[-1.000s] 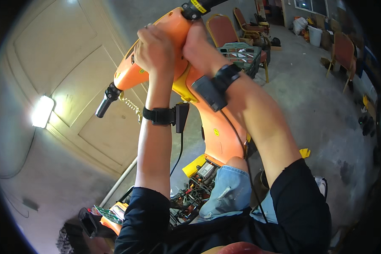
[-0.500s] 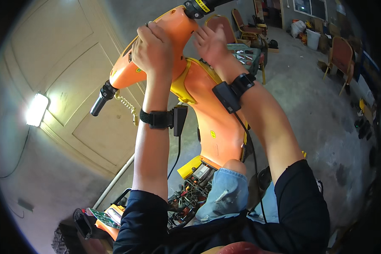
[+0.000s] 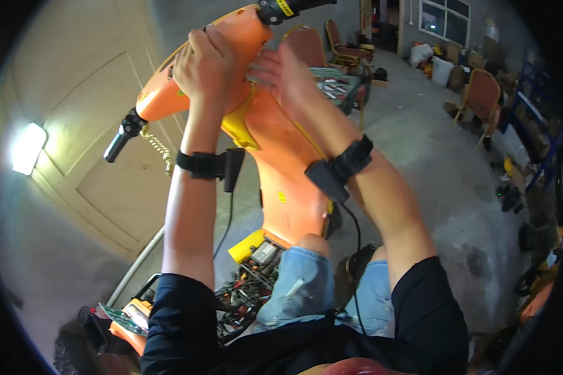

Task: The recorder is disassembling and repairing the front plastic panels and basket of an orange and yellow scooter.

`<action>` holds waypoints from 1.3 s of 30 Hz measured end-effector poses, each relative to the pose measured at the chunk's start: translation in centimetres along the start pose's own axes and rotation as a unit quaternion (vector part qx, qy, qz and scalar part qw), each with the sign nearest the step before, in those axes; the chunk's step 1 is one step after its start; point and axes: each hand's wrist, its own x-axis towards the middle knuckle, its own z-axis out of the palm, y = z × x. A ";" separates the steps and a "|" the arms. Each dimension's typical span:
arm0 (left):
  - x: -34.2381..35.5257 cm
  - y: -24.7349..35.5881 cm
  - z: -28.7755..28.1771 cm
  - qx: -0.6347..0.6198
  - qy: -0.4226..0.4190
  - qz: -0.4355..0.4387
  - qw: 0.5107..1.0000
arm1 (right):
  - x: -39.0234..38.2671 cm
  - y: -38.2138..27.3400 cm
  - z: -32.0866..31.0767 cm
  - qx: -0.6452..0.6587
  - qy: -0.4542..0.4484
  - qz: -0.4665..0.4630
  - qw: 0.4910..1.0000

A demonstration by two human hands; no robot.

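Observation:
An orange handlebar cover (image 3: 249, 31) tops a scooter body (image 3: 284, 140) of the same colour, which has yellow trim. My left hand (image 3: 203, 65) rests on the cover with its fingers curled over the far edge, gripping it. Beside the cover's right part, over the top of the scooter body, is my right hand (image 3: 281, 74). Its fingers are spread and slightly blurred, pointing toward the cover, with nothing visible in them. Black handlebar grips stick out at the left (image 3: 120, 136) and at the top (image 3: 297, 7). A coiled cable (image 3: 157, 149) hangs below the left grip.
Below the scooter body lies a tangle of wiring (image 3: 241, 297) near my knees. A green tray of parts (image 3: 336, 87) stands behind my right forearm. Chairs (image 3: 481, 94) are farther back, a lit lamp (image 3: 29, 149) is at the left, and black cables hang from both wrist straps.
My right hand has moved lower and inward, closer under the cover's right side. My left hand keeps its place on the cover. The whole view has shifted, so the scooter sits farther left.

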 end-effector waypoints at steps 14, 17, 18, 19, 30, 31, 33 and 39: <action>-3.0 5.1 -8.6 -0.598 -0.256 -0.450 0.612 | -26.1 7.7 -19.5 -0.424 -0.007 0.288 0.859; -4.1 7.7 -5.0 -0.648 -0.336 -0.509 0.456 | -29.5 12.1 -25.9 -0.418 -0.037 0.507 0.753; -4.4 8.6 -3.6 -0.646 -0.326 -0.511 0.464 | -29.9 13.7 -27.4 -0.443 -0.096 0.512 0.730; -4.6 8.9 -2.3 -0.629 -0.330 -0.524 0.470 | -30.6 14.9 -28.6 -0.425 -0.119 0.492 0.751; -5.8 5.5 2.9 -0.652 -0.348 -0.448 0.503 | -37.0 18.9 -32.1 -0.631 -0.190 0.457 0.597; -6.2 5.2 3.1 -0.673 -0.337 -0.448 0.483 | -36.9 18.8 -31.8 -0.611 -0.194 0.410 0.649; -7.2 4.6 3.6 -0.729 -0.292 -0.438 0.437 | -36.3 18.7 -31.1 -0.591 -0.195 0.404 0.671; -7.6 3.7 4.4 -0.760 -0.285 -0.431 0.395 | -35.2 18.1 -29.9 -0.633 -0.223 0.428 0.606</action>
